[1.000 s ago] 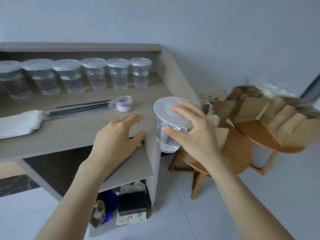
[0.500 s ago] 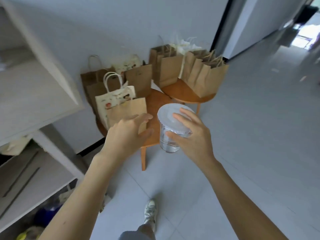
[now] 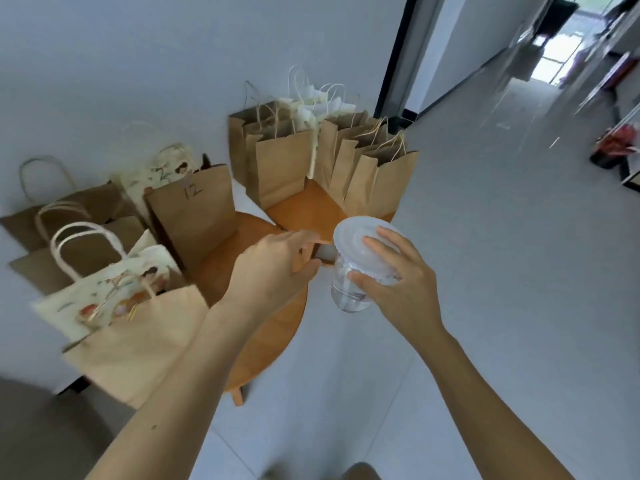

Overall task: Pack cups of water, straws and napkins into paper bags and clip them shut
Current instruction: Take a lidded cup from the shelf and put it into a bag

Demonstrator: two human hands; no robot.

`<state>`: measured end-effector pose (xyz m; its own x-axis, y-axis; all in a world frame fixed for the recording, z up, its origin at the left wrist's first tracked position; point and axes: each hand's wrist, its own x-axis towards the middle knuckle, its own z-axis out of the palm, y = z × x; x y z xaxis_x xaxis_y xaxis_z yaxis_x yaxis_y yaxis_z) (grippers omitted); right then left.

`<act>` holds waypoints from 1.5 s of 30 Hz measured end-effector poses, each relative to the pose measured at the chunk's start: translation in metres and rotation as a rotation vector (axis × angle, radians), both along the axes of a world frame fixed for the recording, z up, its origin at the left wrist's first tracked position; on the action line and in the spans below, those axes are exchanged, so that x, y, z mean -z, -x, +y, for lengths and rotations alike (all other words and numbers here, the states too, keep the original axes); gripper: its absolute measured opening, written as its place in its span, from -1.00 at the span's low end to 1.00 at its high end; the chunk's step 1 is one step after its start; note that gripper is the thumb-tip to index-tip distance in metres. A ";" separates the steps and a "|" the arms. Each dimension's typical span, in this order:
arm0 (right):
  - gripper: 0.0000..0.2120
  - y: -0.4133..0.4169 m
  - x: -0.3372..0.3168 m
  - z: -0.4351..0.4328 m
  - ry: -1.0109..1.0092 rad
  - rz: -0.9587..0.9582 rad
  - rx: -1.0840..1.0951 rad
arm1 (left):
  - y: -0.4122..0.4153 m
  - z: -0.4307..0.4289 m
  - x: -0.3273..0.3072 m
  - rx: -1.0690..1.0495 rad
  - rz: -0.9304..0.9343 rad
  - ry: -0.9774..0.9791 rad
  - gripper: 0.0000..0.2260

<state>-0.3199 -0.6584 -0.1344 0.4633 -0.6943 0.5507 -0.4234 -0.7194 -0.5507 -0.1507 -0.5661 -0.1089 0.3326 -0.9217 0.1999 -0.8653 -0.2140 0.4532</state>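
Fingers (image 3: 379,245) of the right hand (image 3: 405,289) lie across the lid (image 3: 356,237); the thumb presses the side wall of the cup (image 3: 348,292). The grip clamps lid and wall together. The cup is clear plastic and holds water in its lower part. It is in the air above the floor (image 3: 502,254), just right of the near stool (image 3: 273,341) and in front of the far stool (image 3: 304,213).

Left hand (image 3: 273,268): fingers loosely curled, nothing visible in them. It hangs over the near stool, close beside the cup without touching it.

Bag positions:
- Near stool: a brown bag marked "12" (image 3: 194,216) stands upright at the rear.
- A printed bag (image 3: 114,292) with white handles stands left of the stool, and a plain bag (image 3: 138,348) stands in front of it. It cannot be determined whether these two rest on the stool or on the floor.
- More brown bags (image 3: 69,230) with handles stand behind these, against the wall (image 3: 138,64).
- Far stool: a cluster of brown bags (image 3: 284,168) stands upright, tops open, with white bags (image 3: 322,102) behind them.

Both stools are wooden and stand against the wall, touching or nearly touching each other. A corridor (image 3: 519,98) runs off at upper right; its contents are blurred.
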 end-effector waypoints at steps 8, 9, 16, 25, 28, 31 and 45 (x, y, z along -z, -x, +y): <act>-0.50 -0.024 0.022 -0.181 -0.079 0.002 -0.130 | -0.012 -0.165 0.017 -0.068 -0.017 -0.031 -0.69; -0.50 -0.030 0.022 -0.202 -0.085 -0.001 -0.161 | -0.014 -0.183 0.017 -0.094 -0.013 -0.046 -0.69; -0.47 -0.084 0.025 -0.311 -0.134 -0.001 -0.357 | -0.045 -0.271 0.018 -0.278 0.018 -0.101 -0.69; -0.48 -0.201 0.041 -0.402 -0.127 0.071 -0.500 | -0.145 -0.342 0.035 -0.480 0.036 -0.118 -0.73; -0.49 -0.237 0.042 -0.432 -0.139 0.060 -0.535 | -0.181 -0.367 0.044 -0.538 0.066 -0.146 -0.73; -0.49 -0.268 0.039 -0.460 -0.140 0.057 -0.535 | -0.215 -0.391 0.050 -0.568 0.065 -0.179 -0.69; -0.52 -0.379 0.014 -0.573 -0.169 -0.035 -0.697 | -0.300 -0.477 0.052 -0.833 0.065 -0.080 -0.76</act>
<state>0.0594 -1.2313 -0.1485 0.8139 -0.3209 0.4844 0.1232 -0.7194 -0.6836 0.1493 -1.0426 -0.1606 0.9195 -0.3799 0.1014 -0.3827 -0.8053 0.4529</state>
